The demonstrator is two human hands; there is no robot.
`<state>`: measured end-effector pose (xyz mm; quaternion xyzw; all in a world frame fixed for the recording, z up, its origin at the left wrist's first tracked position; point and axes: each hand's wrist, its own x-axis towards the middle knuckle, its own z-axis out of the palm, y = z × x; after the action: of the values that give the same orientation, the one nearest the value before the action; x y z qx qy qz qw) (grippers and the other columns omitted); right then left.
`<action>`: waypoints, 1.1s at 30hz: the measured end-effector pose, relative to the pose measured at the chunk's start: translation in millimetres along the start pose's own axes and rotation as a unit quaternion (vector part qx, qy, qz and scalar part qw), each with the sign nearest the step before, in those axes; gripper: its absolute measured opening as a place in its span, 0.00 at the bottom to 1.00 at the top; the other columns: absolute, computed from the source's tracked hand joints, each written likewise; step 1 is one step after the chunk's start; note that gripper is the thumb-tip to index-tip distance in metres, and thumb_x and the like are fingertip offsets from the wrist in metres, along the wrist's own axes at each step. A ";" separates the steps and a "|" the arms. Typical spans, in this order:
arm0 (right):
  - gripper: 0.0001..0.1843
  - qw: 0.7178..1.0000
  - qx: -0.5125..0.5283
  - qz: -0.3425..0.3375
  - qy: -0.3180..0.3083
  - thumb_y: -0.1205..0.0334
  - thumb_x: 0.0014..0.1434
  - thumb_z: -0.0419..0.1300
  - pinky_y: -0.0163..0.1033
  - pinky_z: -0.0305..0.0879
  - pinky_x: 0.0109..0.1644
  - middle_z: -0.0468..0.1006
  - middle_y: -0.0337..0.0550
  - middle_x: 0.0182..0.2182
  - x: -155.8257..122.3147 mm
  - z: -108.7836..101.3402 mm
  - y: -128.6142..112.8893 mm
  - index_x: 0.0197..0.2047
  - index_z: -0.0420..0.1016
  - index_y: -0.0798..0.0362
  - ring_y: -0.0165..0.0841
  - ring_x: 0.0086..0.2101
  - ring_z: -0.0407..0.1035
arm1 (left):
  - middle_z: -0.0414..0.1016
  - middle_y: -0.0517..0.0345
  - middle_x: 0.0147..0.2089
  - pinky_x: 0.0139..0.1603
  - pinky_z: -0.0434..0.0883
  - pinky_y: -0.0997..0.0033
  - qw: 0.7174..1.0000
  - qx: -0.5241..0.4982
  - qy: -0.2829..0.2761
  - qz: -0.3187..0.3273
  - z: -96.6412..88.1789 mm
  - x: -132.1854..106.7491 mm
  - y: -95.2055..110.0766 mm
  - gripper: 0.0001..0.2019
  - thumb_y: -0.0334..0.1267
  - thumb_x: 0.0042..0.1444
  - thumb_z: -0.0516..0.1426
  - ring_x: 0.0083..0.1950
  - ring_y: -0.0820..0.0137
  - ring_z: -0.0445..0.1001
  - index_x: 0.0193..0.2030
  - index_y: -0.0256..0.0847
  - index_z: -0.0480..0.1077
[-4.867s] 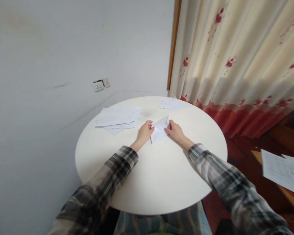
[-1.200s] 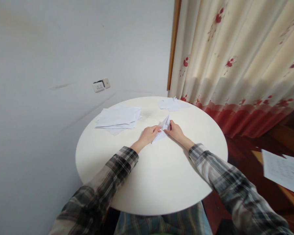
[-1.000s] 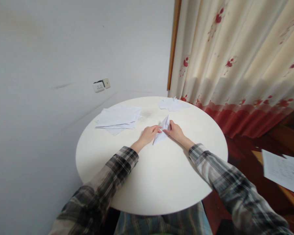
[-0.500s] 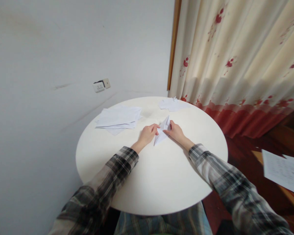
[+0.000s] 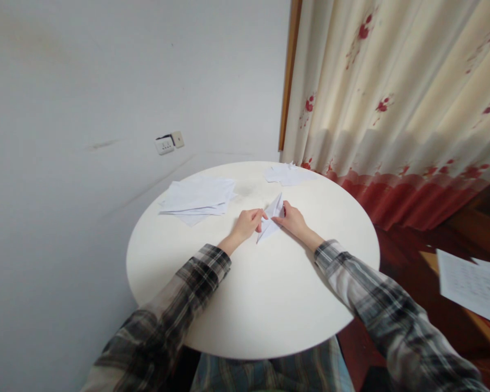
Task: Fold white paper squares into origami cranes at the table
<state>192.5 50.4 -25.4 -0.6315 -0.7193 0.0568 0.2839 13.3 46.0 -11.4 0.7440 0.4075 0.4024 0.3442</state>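
A folded piece of white paper (image 5: 274,211) with pointed ends lies on the round white table (image 5: 265,294), between my two hands. My left hand (image 5: 249,222) is closed at its left edge, with bent fingers on the paper. From the right, my right hand (image 5: 293,219) grips the other edge, thumb toward me and fingers behind. The fingertips of both hands hide small parts of the paper's edges.
A stack of white paper sheets (image 5: 198,196) lies at the table's back left. More white paper (image 5: 288,173) lies at the far edge. A wall socket (image 5: 164,145) is behind. Right of the table are a flowered curtain (image 5: 375,109) and written sheets (image 5: 471,286).
My left fingers have shifted very slightly on the folded paper. My right hand and the paper stay almost where they were.
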 end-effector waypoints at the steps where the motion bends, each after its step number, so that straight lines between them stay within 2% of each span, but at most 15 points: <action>1: 0.21 1.000 -0.002 -0.001 0.000 0.52 0.48 0.60 0.33 0.50 0.28 0.72 0.43 0.30 0.0 0.2 0.1 0.41 0.61 0.55 0.31 0.28 0.63 | 0.64 0.64 0.13 0.22 0.60 0.78 1.000 -0.002 -0.007 -0.001 0.0 -0.2 0.1 0.18 0.42 0.56 0.46 0.17 0.76 0.64 0.30 0.35 0.72; 5: 0.22 1.000 -0.008 -0.006 0.001 0.51 0.48 0.60 0.33 0.50 0.28 0.72 0.43 0.31 0.4 0.6 0.5 0.41 0.61 0.55 0.31 0.28 0.64 | 0.62 0.65 0.12 0.21 0.60 0.78 0.999 -0.004 -0.033 -0.004 0.8 0.1 -2.1 0.18 0.43 0.57 0.45 0.16 0.77 0.63 0.32 0.35 0.72; 9: 0.21 1.000 -0.008 -0.005 0.000 0.52 0.48 0.61 0.33 0.50 0.28 0.72 0.43 0.30 1.0 0.5 0.7 0.41 0.61 0.55 0.31 0.28 0.64 | 0.63 0.64 0.15 0.23 0.62 0.77 1.000 0.025 0.001 0.004 1.4 3.7 -6.5 0.17 0.43 0.58 0.45 0.19 0.76 0.64 0.31 0.36 0.71; 12: 0.20 1.000 -0.002 -0.002 -0.001 0.52 0.48 0.61 0.33 0.49 0.28 0.71 0.42 0.29 0.9 -0.3 0.3 0.40 0.61 0.54 0.30 0.27 0.63 | 0.72 0.59 0.27 0.34 0.68 0.74 0.994 0.085 0.058 0.034 0.5 7.8 -12.3 0.11 0.38 0.57 0.48 0.30 0.73 0.71 0.38 0.38 0.70; 14: 0.20 1.000 0.004 -0.004 -0.001 0.52 0.48 0.61 0.33 0.49 0.28 0.71 0.41 0.29 0.4 -1.0 -0.2 0.40 0.61 0.54 0.30 0.27 0.63 | 0.75 0.55 0.37 0.43 0.68 0.70 0.988 0.121 0.082 0.043 -0.3 10.2 -17.1 0.12 0.32 0.55 0.50 0.39 0.71 0.73 0.45 0.40 0.67; 16: 0.20 1.000 0.009 -0.013 -0.001 0.53 0.48 0.61 0.33 0.50 0.28 0.71 0.41 0.29 0.0 -1.5 -0.7 0.41 0.61 0.54 0.30 0.27 0.62 | 0.74 0.51 0.46 0.49 0.67 0.67 0.987 0.140 0.071 0.040 -0.6 11.7 -21.7 0.17 0.27 0.52 0.52 0.47 0.69 0.71 0.49 0.39 0.64; 18: 0.20 1.000 0.011 -0.026 -0.003 0.54 0.48 0.60 0.33 0.51 0.29 0.71 0.41 0.30 -0.2 -1.5 -1.1 0.41 0.61 0.54 0.30 0.27 0.62 | 0.72 0.49 0.49 0.53 0.65 0.64 0.989 0.141 0.039 0.033 -0.3 12.5 -25.2 0.21 0.25 0.50 0.53 0.50 0.68 0.70 0.52 0.39 0.62; 21: 0.20 0.999 0.023 -0.043 -0.013 0.55 0.49 0.60 0.33 0.52 0.29 0.72 0.41 0.30 -0.4 -1.0 -1.3 0.42 0.61 0.55 0.30 0.27 0.62 | 0.74 0.51 0.47 0.53 0.65 0.63 0.991 0.129 0.006 0.027 0.4 13.1 -27.8 0.21 0.26 0.49 0.55 0.49 0.68 0.71 0.52 0.41 0.62; 25: 0.23 0.996 0.058 -0.066 -0.028 0.57 0.48 0.61 0.32 0.53 0.30 0.72 0.40 0.30 -1.3 -1.4 -1.6 0.46 0.61 0.55 0.29 0.27 0.62 | 0.75 0.55 0.39 0.46 0.68 0.66 0.993 0.113 0.011 0.026 0.7 14.1 -28.8 0.19 0.27 0.48 0.56 0.41 0.69 0.73 0.48 0.41 0.65; 33: 0.29 0.986 0.136 -0.091 -0.036 0.60 0.46 0.62 0.32 0.56 0.32 0.71 0.38 0.29 -2.6 -4.8 -2.7 0.51 0.61 0.55 0.28 0.28 0.62 | 0.72 0.58 0.31 0.37 0.67 0.72 0.987 0.151 0.009 0.049 -0.7 14.9 -26.9 0.06 0.38 0.47 0.59 0.32 0.72 0.69 0.32 0.38 0.71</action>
<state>192.6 46.1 -21.1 -0.5164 -0.7690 0.1507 0.3454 9.0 70.8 -28.9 0.8029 0.4296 0.3595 0.2040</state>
